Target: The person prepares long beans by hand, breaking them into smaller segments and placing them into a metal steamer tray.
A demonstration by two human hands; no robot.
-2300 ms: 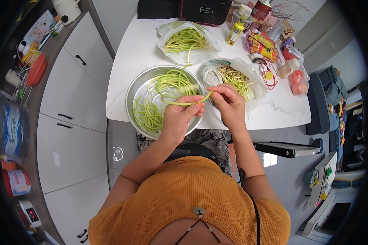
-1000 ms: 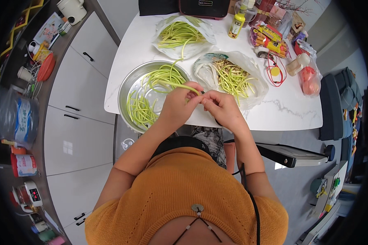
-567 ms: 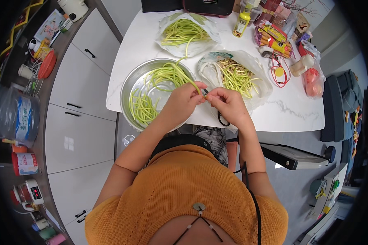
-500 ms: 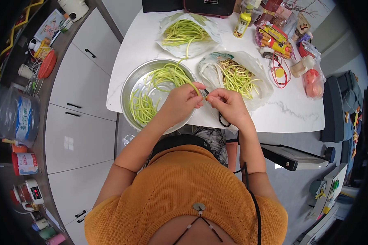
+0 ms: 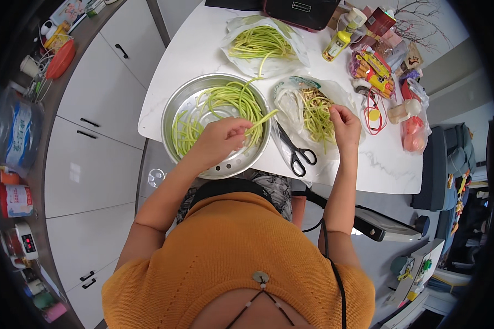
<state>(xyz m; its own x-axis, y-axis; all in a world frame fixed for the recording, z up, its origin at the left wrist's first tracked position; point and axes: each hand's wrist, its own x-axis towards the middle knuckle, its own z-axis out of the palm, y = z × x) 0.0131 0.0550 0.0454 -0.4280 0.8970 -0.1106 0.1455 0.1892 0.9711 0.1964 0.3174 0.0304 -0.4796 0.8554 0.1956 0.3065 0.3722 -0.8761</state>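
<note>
My left hand [image 5: 219, 141] is closed around a long green garlic scape [image 5: 264, 118] above a perforated metal basin [image 5: 240, 163]. More scapes [image 5: 187, 134] lie inside the basin, along its left and far right sides. Over an opened plastic bag [image 5: 287, 103] of trimmed scape ends [image 5: 318, 122], my right hand [image 5: 347, 127] has thumb and fingertips pinched together. Whatever sits in that pinch is too small to make out. Between basin and bag lie black-handled scissors [image 5: 299, 156], apart from both hands.
A second plastic bag [image 5: 299, 60] with whole scapes [image 5: 260, 43] stands beyond the basin. A yellow bottle [image 5: 337, 45], packaged sausages [image 5: 372, 68], a red cord [image 5: 381, 112] and a bag of red produce [image 5: 414, 134] occupy the table's right side.
My hands have come apart: the right moved right, over the bag of trimmed ends, and the left drew back slightly left with the scape. The scissors now lie in plain view.
</note>
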